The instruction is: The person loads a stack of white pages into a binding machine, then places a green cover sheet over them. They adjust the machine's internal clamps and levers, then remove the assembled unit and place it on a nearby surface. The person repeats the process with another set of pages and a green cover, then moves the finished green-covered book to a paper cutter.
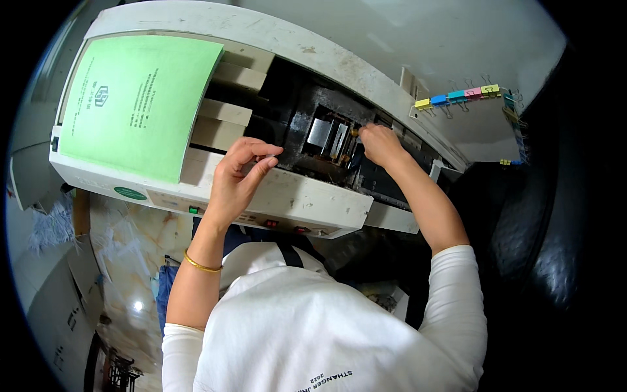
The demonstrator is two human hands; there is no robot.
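Observation:
A long off-white machine (313,212) lies across in front of me, its dark middle section uncovered. In that section sits a recess with shiny metal plates and rollers (330,137), grimy around the edges. My right hand (382,144) is closed at the recess's right side, fingertips down by the rollers; whatever they grip is hidden. Left of the recess, my left hand (241,173) hovers over the machine's near edge. Its thumb and forefinger are pinched together, and anything between them is too small to make out. A green-covered booklet (140,108) rests on the machine's left end.
Coloured binder clips (457,95) line the edge of a pale panel at the right. Red switches (271,223) and a green one (194,210) sit on the machine's front. Shredded paper strips (55,225) hang at the left, above a marbled floor (130,261).

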